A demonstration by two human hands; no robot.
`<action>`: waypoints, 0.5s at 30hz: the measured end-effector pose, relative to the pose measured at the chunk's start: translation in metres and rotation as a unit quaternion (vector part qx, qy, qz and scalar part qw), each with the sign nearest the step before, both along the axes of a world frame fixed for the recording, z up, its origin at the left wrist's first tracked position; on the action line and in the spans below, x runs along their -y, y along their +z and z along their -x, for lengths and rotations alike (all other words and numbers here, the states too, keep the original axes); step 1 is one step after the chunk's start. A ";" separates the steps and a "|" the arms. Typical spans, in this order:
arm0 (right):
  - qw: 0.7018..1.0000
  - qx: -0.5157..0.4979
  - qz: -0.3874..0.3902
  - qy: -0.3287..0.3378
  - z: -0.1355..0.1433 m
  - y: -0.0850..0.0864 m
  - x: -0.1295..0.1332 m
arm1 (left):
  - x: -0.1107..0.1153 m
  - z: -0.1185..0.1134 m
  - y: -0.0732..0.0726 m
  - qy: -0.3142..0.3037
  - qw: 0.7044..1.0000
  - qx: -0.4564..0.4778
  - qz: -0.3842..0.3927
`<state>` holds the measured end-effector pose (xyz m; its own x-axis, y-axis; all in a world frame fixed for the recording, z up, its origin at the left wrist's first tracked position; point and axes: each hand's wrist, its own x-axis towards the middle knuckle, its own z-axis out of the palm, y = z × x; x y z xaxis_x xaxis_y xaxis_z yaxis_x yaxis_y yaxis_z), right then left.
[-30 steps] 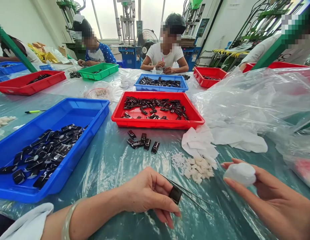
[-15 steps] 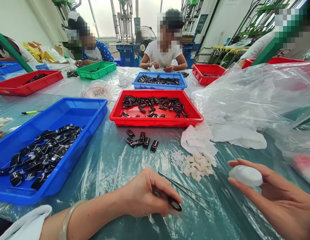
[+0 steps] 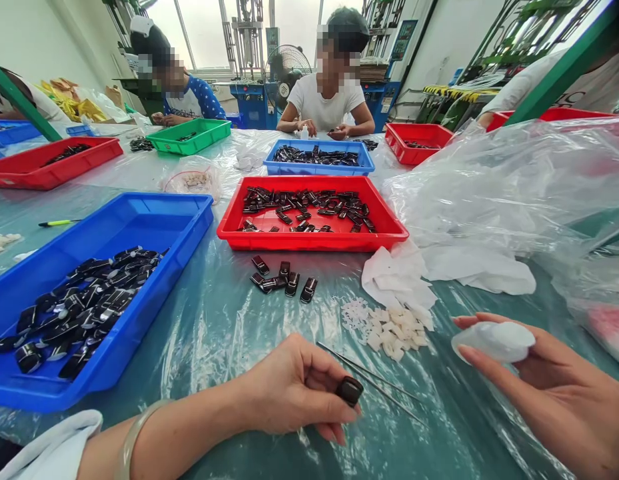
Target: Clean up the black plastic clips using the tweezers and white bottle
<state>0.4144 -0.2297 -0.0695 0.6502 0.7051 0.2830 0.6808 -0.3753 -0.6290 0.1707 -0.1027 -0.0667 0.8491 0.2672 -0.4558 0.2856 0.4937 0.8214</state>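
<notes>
Between thumb and fingers, my left hand (image 3: 302, 393) grips a small black plastic piece (image 3: 350, 391) low over the table. Beside that hand lie metal tweezers (image 3: 374, 380) with two long thin arms. At the lower right, my right hand (image 3: 554, 387) is closed on a small white squeeze bottle (image 3: 496, 340), which lies tilted in the fingers. Small pale pieces (image 3: 396, 330) and tiny clear bits (image 3: 356, 313) form a pile beyond the tweezers. Several black pieces (image 3: 291, 283) lie loose in front of the red tray (image 3: 309, 241).
A blue tray (image 3: 189, 233) with black pieces stands at the left. Crumpled white tissue (image 3: 396, 277) and clear plastic sheeting (image 3: 514, 180) lie at the right. More trays and a light blue tray (image 3: 319, 170) stand farther back, where several co-workers (image 3: 329, 100) sit.
The black piece in my left hand has turned, showing a broader face above the thumb. My right hand has tipped the white bottle flatter and turned it slightly.
</notes>
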 end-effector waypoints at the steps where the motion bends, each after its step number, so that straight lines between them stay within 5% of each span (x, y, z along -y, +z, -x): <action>1: 1.000 -0.021 0.010 -0.008 -0.001 0.001 -0.001 | 0.000 0.000 0.000 0.001 1.000 0.001 0.004; 15: 0.993 -0.109 -0.037 0.006 -0.008 -0.007 0.001 | 0.001 -0.002 -0.004 0.006 0.999 -0.020 -0.027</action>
